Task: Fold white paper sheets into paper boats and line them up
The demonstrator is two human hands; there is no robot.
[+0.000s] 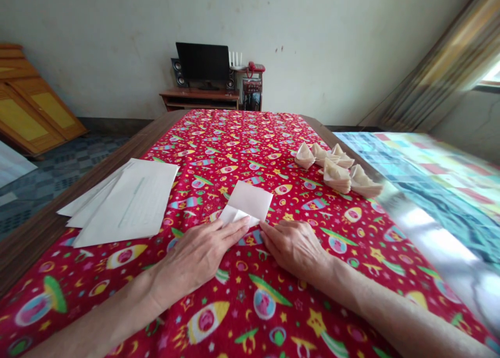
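A small white folded paper (248, 202) lies on the red patterned tablecloth (242, 149) in front of me. My left hand (199, 256) lies flat with its fingers stretched out, the fingertips pressing the paper's near left corner. My right hand (292, 246) rests beside it, fingers extended, fingertips touching the paper's near edge. Neither hand holds anything.
A stack of white paper sheets (123, 201) lies at the left. Several folded paper shapes (338, 168) sit at the right edge of the cloth. The wooden table edge (50, 222) runs along the left. A desk with a monitor (203, 61) stands against the far wall.
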